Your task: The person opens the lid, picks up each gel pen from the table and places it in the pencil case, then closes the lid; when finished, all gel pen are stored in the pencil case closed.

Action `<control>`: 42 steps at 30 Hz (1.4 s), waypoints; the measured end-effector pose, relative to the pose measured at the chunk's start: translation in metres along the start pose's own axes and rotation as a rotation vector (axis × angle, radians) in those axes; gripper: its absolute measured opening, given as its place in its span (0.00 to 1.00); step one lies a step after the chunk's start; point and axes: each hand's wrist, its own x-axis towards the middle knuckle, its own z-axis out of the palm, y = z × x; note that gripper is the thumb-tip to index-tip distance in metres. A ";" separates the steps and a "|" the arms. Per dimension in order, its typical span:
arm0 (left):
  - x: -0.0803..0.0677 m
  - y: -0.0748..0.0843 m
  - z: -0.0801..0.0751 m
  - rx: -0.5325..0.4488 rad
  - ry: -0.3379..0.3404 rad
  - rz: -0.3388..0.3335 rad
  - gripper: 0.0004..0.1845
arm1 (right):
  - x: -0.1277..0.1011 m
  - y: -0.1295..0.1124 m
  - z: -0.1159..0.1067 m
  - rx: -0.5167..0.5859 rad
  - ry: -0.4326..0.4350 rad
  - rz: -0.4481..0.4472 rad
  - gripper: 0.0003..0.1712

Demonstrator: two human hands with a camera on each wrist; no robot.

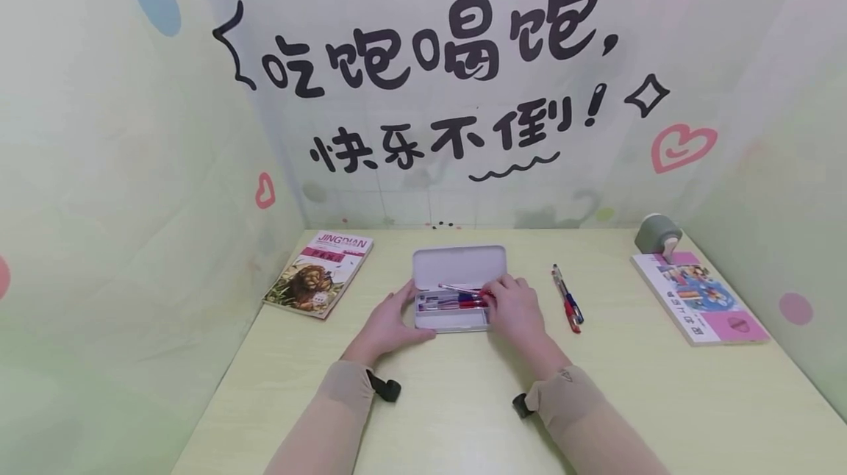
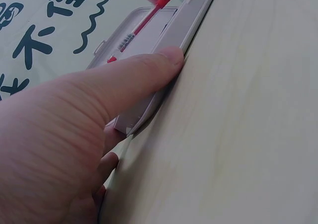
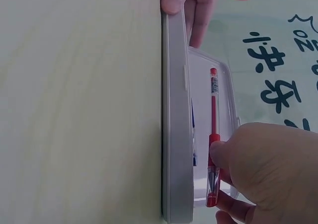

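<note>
Your right hand pinched the red plastic gel pen over the open grey metal pencil case, its long axis along the case, tip toward your right. Your left hand pressed the case's left end with straight fingers.

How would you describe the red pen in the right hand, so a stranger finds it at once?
Find the open pencil case at the desk's middle. The right hand pinches a red pen over its tray. Unlike the two pens lying on the desk to the right, it is held.
</note>
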 end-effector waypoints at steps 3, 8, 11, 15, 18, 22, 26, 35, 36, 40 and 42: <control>0.000 0.000 0.000 -0.003 0.001 0.005 0.71 | 0.001 -0.009 0.002 -0.006 0.008 -0.033 0.05; 0.000 0.000 0.001 -0.003 0.000 -0.002 0.71 | 0.002 -0.017 0.006 -0.027 0.008 -0.068 0.05; 0.000 -0.001 0.001 -0.004 0.003 -0.014 0.71 | 0.003 -0.020 0.008 -0.029 -0.009 -0.074 0.05; -0.001 -0.001 0.001 -0.012 0.008 -0.020 0.71 | 0.005 -0.024 0.012 -0.034 -0.046 -0.070 0.05; -0.001 0.000 0.002 -0.011 0.009 -0.023 0.71 | 0.006 -0.027 0.014 -0.041 -0.073 -0.065 0.06; -0.001 0.001 0.002 -0.013 0.012 -0.026 0.70 | 0.007 -0.030 0.017 -0.038 -0.089 -0.069 0.08; -0.001 0.001 0.002 -0.012 0.013 -0.028 0.70 | 0.007 -0.030 0.021 -0.022 -0.069 -0.082 0.07; 0.000 0.001 0.003 -0.005 0.014 -0.028 0.70 | 0.004 -0.030 0.022 -0.007 -0.038 -0.075 0.07; -0.001 0.001 0.003 -0.004 0.014 -0.028 0.70 | 0.004 -0.030 0.022 -0.004 -0.044 -0.070 0.08; -0.001 0.001 0.004 -0.006 0.015 -0.025 0.70 | 0.003 -0.030 0.020 0.022 -0.060 -0.040 0.10; -0.001 0.001 0.004 -0.007 0.016 -0.020 0.71 | 0.003 -0.028 0.018 0.042 -0.060 -0.021 0.11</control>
